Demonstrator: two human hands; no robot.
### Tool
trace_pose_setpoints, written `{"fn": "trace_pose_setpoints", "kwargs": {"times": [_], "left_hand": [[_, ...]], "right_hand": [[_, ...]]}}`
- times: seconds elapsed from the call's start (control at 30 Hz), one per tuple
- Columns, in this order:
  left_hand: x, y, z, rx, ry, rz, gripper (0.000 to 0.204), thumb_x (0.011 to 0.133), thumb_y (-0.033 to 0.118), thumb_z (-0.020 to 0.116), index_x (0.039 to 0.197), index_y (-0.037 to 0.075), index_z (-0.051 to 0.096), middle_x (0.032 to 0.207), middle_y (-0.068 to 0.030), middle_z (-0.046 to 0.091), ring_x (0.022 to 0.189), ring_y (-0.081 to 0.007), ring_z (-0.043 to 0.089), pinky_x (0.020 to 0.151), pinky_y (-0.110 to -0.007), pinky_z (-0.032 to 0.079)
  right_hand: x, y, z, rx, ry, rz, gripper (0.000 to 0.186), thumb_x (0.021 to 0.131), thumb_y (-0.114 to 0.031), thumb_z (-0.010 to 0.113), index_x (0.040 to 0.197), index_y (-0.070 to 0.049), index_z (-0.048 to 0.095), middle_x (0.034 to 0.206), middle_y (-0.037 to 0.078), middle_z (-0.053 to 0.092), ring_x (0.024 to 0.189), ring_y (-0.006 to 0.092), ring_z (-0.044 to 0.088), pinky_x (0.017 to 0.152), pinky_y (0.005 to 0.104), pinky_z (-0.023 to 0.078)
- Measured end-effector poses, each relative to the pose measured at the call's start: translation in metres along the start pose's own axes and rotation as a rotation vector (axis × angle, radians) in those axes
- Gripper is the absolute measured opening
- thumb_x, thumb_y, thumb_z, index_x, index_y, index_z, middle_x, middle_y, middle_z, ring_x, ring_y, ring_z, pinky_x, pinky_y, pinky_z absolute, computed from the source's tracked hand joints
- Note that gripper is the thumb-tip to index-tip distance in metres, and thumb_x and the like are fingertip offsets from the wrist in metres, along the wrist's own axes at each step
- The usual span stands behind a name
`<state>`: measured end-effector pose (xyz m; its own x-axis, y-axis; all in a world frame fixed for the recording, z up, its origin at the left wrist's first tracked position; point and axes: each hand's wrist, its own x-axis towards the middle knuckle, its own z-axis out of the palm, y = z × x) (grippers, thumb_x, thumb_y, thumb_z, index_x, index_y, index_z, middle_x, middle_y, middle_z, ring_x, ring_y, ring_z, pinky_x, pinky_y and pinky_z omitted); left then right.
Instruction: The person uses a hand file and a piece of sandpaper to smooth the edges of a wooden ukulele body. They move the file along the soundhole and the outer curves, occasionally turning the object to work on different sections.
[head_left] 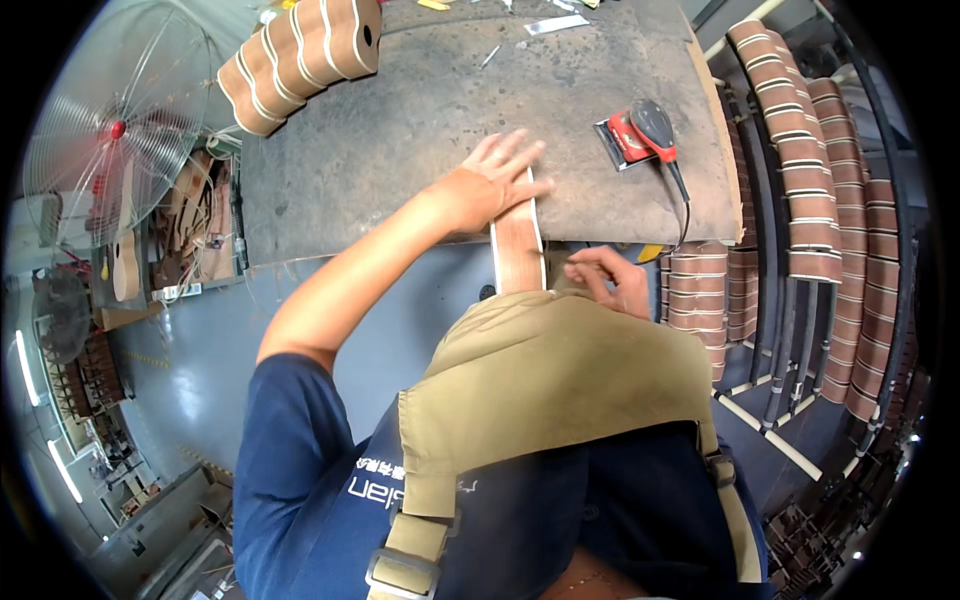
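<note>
A narrow wooden piece with white edging point(518, 250), apparently the side of a small guitar-like body, extends from the table edge to my apron. My left hand point(490, 180) lies across its far end, fingers stretched out and apart. Just right of the piece, my right hand point(612, 280) has its fingers curled into a pinch. What they hold, if anything, is too blurred to make out. The khaki apron point(570, 370) covers the near end of the piece.
A red and black electric sander point(640, 132) rests on the grey table point(400, 170), its cord running over the front edge. Several joined instrument bodies point(300, 62) lie at the far left. A large fan point(118, 130) stands left; racks of striped bodies point(790, 150) stand right.
</note>
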<state>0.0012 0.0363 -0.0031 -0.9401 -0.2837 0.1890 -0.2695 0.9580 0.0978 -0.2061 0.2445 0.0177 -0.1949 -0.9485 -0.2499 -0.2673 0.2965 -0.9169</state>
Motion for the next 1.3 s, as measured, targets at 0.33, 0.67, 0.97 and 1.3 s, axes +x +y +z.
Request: {"fn": "trace_pose_setpoints", "kwargs": {"times": [0.33, 0.67, 0.97, 1.3], "left_hand": [[-0.095, 0.022, 0.003, -0.362, 0.092, -0.727, 0.061, 0.065, 0.027, 0.089, 0.104, 0.002, 0.049, 0.098, -0.0244, 0.066, 0.097, -0.0473, 0.066, 0.082, -0.052, 0.054], [-0.097, 0.127, 0.072, -0.878, 0.309, -0.942, 0.06, 0.09, 0.036, 0.086, 0.114, 0.0, 0.044, 0.107, -0.0255, 0.069, 0.099, -0.0424, 0.071, 0.084, -0.048, 0.056], [-0.089, 0.092, 0.071, -1.144, -0.003, -0.989, 0.06, 0.086, 0.033, 0.09, 0.117, 0.0, 0.05, 0.1, -0.02, 0.069, 0.087, -0.0328, 0.071, 0.076, -0.042, 0.055], [-0.044, 0.004, 0.008, -0.749, 0.265, -0.87, 0.127, 0.061, 0.043, 0.103, 0.16, 0.0, 0.035, 0.151, -0.0239, 0.05, 0.14, -0.0375, 0.054, 0.114, -0.048, 0.048]], "right_hand": [[0.007, 0.006, 0.002, 0.26, 0.248, -0.203, 0.023, 0.107, -0.002, 0.06, 0.127, 0.009, 0.064, 0.108, 0.016, 0.077, 0.098, 0.0176, 0.075, 0.09, 0.0302, 0.06], [0.083, -0.029, 0.069, 0.166, -0.012, -0.356, 0.017, 0.106, -0.001, 0.063, 0.12, 0.008, 0.066, 0.111, 0.017, 0.079, 0.105, 0.0201, 0.078, 0.085, 0.0278, 0.063], [0.113, -0.02, 0.056, 0.141, -0.023, -0.362, 0.015, 0.104, 0.0, 0.064, 0.117, 0.009, 0.067, 0.108, 0.018, 0.08, 0.104, 0.0201, 0.078, 0.088, 0.0284, 0.062], [0.21, -0.011, 0.034, -0.206, 0.024, -0.33, 0.012, 0.095, -0.012, 0.076, 0.098, 0.0, 0.075, 0.089, 0.014, 0.078, 0.069, 0.0174, 0.073, 0.066, 0.0283, 0.055]]}}
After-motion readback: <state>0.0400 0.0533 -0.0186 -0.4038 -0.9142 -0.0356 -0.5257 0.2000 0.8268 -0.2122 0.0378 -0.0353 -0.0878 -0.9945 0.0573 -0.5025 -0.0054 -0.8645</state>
